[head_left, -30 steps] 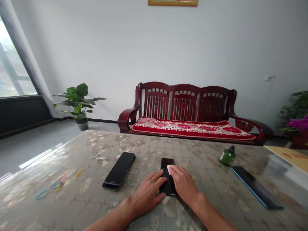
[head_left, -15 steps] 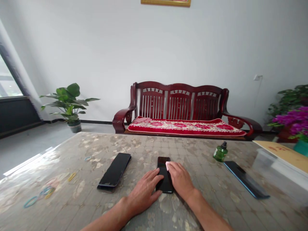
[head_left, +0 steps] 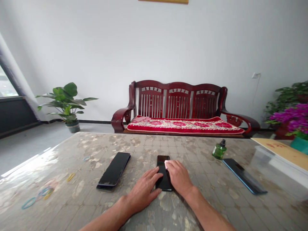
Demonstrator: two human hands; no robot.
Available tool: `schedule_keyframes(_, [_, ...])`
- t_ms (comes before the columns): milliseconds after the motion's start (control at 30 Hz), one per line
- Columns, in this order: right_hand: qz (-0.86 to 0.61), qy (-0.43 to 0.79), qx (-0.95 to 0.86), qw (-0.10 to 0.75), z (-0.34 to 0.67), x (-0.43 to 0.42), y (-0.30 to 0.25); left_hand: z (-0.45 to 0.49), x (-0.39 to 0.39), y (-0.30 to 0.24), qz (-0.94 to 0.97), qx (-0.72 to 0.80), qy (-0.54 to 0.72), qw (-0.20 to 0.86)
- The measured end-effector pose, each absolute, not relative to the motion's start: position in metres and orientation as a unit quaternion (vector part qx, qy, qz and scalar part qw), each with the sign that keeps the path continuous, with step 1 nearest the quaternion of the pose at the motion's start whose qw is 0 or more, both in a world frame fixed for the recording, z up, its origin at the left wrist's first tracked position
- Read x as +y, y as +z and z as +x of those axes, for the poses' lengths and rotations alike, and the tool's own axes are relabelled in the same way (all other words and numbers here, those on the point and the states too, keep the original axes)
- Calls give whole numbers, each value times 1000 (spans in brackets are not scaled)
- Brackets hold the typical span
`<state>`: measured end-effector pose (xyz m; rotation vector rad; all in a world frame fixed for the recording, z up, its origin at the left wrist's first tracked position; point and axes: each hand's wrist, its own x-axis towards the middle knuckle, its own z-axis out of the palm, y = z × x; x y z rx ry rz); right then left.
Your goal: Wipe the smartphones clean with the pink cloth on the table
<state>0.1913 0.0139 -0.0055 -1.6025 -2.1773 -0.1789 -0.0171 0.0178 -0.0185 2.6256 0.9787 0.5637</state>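
A black smartphone (head_left: pixel 165 183) lies face up on the table in front of me, its top pointing away. My left hand (head_left: pixel 145 185) rests at its left side with fingers stretched out and the thumb apart. The fingertips touch the screen's left part, and the thumb is by the lower left corner. My right hand (head_left: pixel 179 177) lies over the phone's right side, its curled fingers closed on a small whitish piece (head_left: pixel 166 165) against the upper screen. What that piece is made of cannot be made out, since the fingers hide most of it.
On the left lie a stack of phones (head_left: pixel 114 170) and several rubber bands (head_left: pixel 29 202). At right are a green pump bottle (head_left: pixel 219 150), a blue-edged phone (head_left: pixel 244 176) and a clear plastic box (head_left: pixel 276 166). Beyond the table stands a wooden bench (head_left: pixel 179 99).
The view has shifted slightly, so everything sits a little differently in the picture. Both hands keep nearly the same place on the phone, and the right still holds the whitish piece.
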Motion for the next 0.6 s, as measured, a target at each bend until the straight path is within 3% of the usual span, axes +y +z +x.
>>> schedule_keyframes(600, [-554, -92, -789, 251, 187, 16, -9, -17, 17, -23, 907, 342, 209, 126])
